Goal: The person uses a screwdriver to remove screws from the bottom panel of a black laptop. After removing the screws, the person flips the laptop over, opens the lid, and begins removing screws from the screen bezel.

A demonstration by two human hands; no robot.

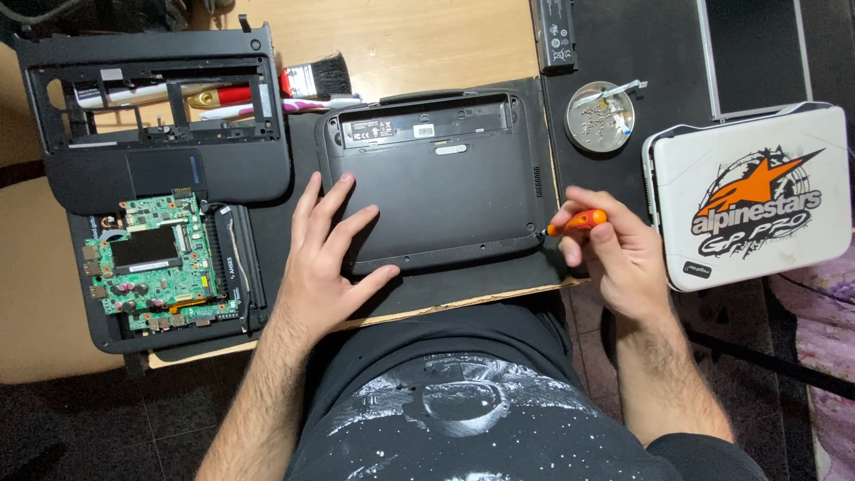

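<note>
1. Black netbook base (436, 178) lies underside up on the mat, square before you.
2. Your left hand (325, 258) rests on it, fingers spread flat, likely pinning it steady.
3. Your right hand (614, 249) pinches an orange screwdriver (577, 223), tip at the base's right edge.
4. Metal dish (600, 116) of screws sits near, well apart from the green circuit board (156, 263).

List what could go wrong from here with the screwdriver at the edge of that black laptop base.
1. The orange-handled screwdriver in the right hand meets the black laptop base at its right edge; a slip could gouge the plastic.
2. Only the left hand pins the base flat; it might slide on the black mat.
3. The bare green circuit board lies close to the left forearm; it could get bumped.
</note>
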